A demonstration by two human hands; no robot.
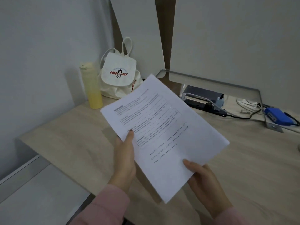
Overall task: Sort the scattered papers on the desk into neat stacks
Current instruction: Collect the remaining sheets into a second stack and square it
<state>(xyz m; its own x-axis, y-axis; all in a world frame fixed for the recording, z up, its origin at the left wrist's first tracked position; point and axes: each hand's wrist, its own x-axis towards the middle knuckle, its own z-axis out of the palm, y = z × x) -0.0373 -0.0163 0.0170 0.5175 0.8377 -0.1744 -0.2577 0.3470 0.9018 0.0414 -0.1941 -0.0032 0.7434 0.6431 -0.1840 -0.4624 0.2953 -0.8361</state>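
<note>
**Inspector:** Location of the task item?

**Recorder:** The printed papers (162, 130) are at centre frame, held above the wooden desk (65, 143) and turned on a diagonal, with the top corner toward the upper centre. Printed text faces up. At the right edge, more than one sheet shows.

**Inspector:** Left hand?

**Recorder:** The left hand (125, 156) grips the sheaf's left edge, thumb pressed on the printed face. The fingers are under the paper, out of sight. A pink sleeve (110, 207) covers the wrist.

**Inspector:** Right hand?

**Recorder:** The right hand (204, 181) grips the lower edge, thumb on top and fingers hidden beneath.

**Inspector:** Other items on the desk?

**Recorder:** In the upper left of the frame, a pale yellow bottle (91, 85) stands upright near the wall. Just beside it to the right sits a white canvas backpack (119, 73) printed "GOOD LUCY". At right, a grey metal riser (211, 80) spans the back of the desk. Beneath it lies a black power strip (207, 106) with plugs and white cables attached. At the far right is a blue device (276, 116), also cabled. What kind of device it is cannot be told.
</note>
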